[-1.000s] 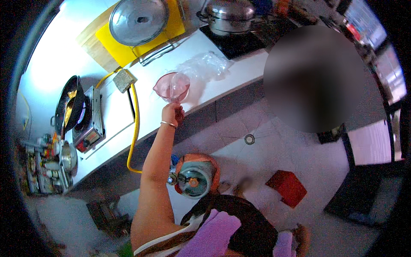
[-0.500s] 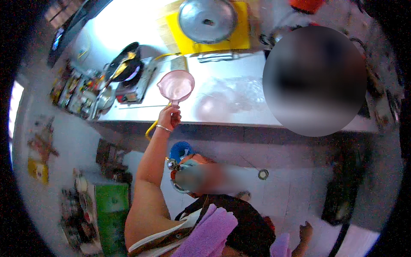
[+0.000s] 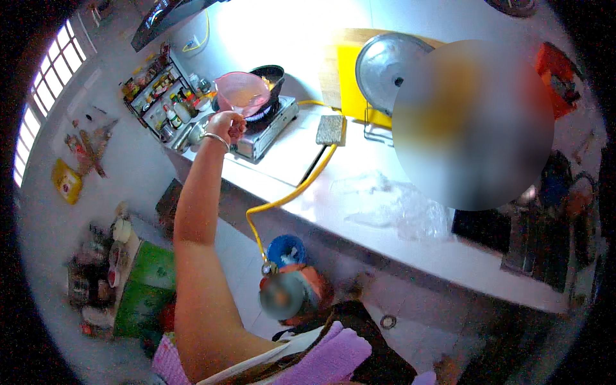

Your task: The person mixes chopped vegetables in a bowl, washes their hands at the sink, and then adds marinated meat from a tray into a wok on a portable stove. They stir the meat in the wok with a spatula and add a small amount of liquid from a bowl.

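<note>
The long white desk (image 3: 292,159) spreads right of the fingers of the left hand (image 3: 226,124), its front edge just nearer the body; bare surface separates the silver portable stove (image 3: 269,133), just right of them, from the thick yellow hose (image 3: 296,193). Past them stands the round black pan (image 3: 276,95). The pink translucent plastic scoop (image 3: 242,94), just beyond, has its handle clamped in them. The blurred right hand's (image 3: 444,368) fingers: cannot tell.

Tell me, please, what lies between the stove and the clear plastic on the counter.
In the head view, a yellow hose and a dark strip lie between the stove and the plastic.
</note>
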A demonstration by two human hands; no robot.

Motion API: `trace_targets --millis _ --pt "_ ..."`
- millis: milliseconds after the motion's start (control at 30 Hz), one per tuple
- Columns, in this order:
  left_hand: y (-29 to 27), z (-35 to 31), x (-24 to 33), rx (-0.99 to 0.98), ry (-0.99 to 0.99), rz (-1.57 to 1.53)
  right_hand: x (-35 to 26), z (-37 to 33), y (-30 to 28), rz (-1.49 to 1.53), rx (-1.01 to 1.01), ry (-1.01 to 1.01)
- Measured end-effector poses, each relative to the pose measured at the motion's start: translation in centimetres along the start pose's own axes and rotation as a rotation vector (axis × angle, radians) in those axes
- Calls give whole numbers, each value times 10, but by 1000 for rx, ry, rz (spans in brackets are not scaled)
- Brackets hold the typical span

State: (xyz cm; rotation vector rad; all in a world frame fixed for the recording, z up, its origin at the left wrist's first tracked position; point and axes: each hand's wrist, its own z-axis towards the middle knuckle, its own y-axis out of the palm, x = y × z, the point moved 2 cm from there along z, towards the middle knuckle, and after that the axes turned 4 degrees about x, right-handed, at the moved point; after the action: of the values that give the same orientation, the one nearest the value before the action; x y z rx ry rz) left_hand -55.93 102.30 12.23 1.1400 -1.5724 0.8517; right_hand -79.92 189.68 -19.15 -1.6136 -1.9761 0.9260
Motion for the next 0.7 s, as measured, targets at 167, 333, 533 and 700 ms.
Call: trace_targets --millis 167,333,533,700 --pt "-11 92 43 253 246 91 -85 59 -47 46 18 -14" --pt "-9 166 68 314 240 418 -168 114 -93 34 49 -66" --pt "-6 237 75 410 215 564 -227 161 -121 10 53 -143" --pt "-12 248 69 373 311 679 -249 183 -133 -16 32 -184"
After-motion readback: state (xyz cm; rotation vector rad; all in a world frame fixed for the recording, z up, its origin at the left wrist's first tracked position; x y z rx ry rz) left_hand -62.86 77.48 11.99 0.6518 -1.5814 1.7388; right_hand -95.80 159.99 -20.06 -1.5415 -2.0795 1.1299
